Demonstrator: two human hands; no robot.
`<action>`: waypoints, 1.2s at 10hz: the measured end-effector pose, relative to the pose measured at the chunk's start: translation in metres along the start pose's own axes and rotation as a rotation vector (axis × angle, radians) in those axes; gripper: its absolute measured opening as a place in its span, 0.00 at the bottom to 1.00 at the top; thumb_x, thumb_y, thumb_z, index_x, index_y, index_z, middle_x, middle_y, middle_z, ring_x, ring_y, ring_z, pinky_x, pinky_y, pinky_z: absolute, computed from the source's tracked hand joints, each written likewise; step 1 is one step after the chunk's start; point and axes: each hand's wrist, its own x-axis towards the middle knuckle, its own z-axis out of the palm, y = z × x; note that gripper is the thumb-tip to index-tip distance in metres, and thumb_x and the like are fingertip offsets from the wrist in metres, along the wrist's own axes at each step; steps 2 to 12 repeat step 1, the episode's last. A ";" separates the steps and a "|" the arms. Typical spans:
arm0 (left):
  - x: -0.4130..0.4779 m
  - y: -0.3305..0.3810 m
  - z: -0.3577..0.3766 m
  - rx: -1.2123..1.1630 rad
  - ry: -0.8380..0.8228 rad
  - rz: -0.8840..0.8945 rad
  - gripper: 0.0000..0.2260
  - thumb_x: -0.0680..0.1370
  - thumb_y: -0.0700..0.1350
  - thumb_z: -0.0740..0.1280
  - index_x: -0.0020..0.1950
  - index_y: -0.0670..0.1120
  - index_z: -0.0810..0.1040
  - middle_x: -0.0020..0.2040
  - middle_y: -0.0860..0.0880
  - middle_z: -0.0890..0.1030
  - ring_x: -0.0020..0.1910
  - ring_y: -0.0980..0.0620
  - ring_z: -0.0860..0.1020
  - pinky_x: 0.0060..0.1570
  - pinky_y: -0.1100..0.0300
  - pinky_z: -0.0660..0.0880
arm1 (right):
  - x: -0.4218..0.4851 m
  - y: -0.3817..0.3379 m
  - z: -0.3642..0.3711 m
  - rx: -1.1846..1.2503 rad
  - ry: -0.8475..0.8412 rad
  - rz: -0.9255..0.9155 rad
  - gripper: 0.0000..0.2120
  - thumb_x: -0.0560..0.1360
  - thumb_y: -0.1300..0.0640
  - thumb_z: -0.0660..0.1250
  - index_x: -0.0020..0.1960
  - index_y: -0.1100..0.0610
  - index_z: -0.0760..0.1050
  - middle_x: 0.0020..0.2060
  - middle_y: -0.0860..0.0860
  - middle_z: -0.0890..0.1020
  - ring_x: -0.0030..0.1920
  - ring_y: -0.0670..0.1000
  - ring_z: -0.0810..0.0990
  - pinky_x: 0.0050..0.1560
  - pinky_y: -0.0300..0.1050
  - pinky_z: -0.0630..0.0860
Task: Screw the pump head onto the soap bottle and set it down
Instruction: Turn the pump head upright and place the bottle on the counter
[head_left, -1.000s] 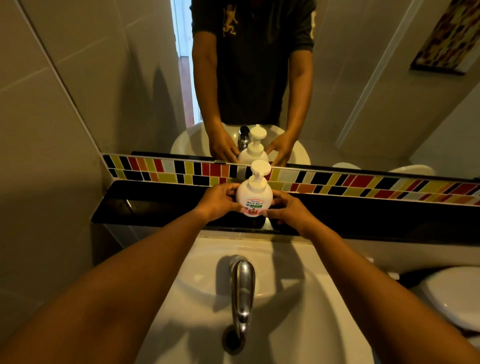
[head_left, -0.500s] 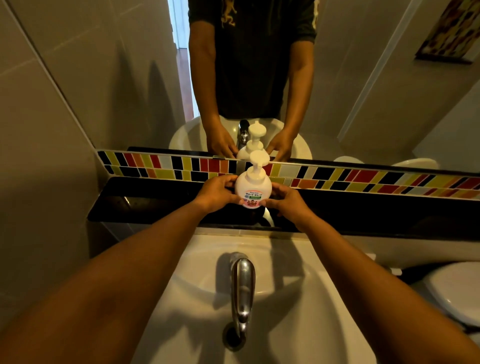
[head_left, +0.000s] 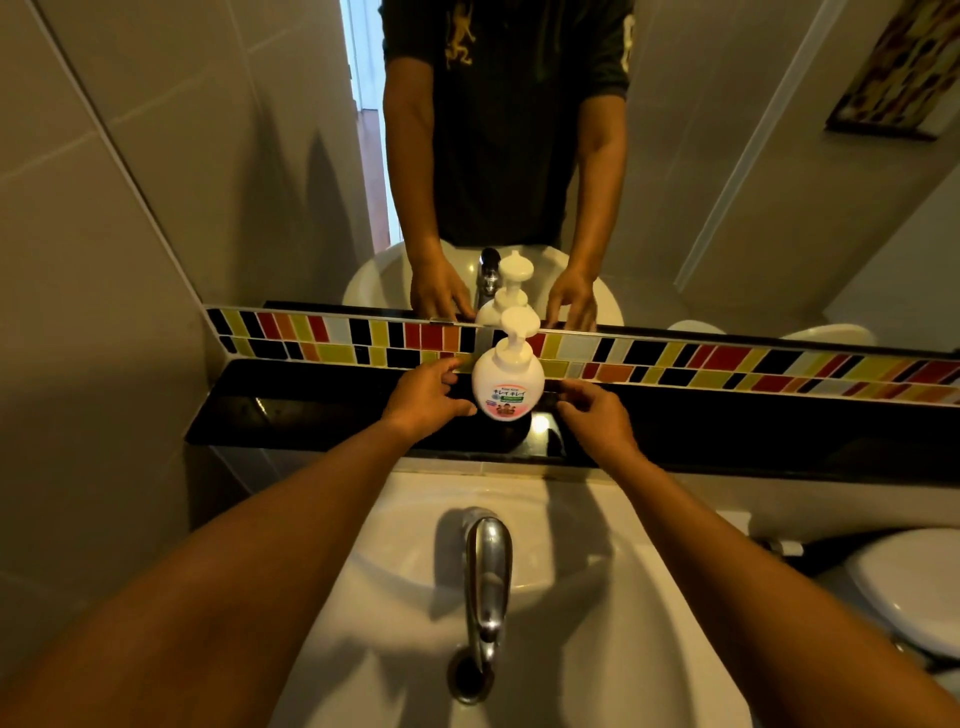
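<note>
White soap bottle (head_left: 508, 383) upright, base hidden

The soap bottle (head_left: 508, 382) is standing upright on the ledge (head_left: 291, 410) behind the sink (head_left: 597, 597), with the pump head (head_left: 514, 326) sitting on top of it. The left hand (head_left: 423, 397) is lying at the bottle's 9 o'clock, its fingertips close to or touching the side; the right hand (head_left: 597, 415) is lying at 3 o'clock, just apart from it. The tile strip (head_left: 727, 364) is running along the wall behind the ledge, and the mirror (head_left: 260, 156) is rising above that at 12 o'clock. The faucet (head_left: 487, 582) is standing at the bottle's 6 o'clock, over the basin. The toilet (head_left: 919, 587) is sitting at the sink's 3 o'clock.
</note>
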 end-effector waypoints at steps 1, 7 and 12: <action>-0.012 -0.019 0.001 0.338 0.167 0.025 0.29 0.74 0.51 0.72 0.73 0.51 0.69 0.69 0.46 0.75 0.68 0.45 0.74 0.65 0.48 0.73 | -0.010 0.019 -0.004 -0.291 0.192 -0.060 0.18 0.79 0.56 0.65 0.69 0.52 0.74 0.66 0.56 0.77 0.66 0.57 0.75 0.65 0.53 0.72; -0.012 -0.019 0.001 0.338 0.167 0.025 0.29 0.74 0.51 0.72 0.73 0.51 0.69 0.69 0.46 0.75 0.68 0.45 0.74 0.65 0.48 0.73 | -0.010 0.019 -0.004 -0.291 0.192 -0.060 0.18 0.79 0.56 0.65 0.69 0.52 0.74 0.66 0.56 0.77 0.66 0.57 0.75 0.65 0.53 0.72; -0.012 -0.019 0.001 0.338 0.167 0.025 0.29 0.74 0.51 0.72 0.73 0.51 0.69 0.69 0.46 0.75 0.68 0.45 0.74 0.65 0.48 0.73 | -0.010 0.019 -0.004 -0.291 0.192 -0.060 0.18 0.79 0.56 0.65 0.69 0.52 0.74 0.66 0.56 0.77 0.66 0.57 0.75 0.65 0.53 0.72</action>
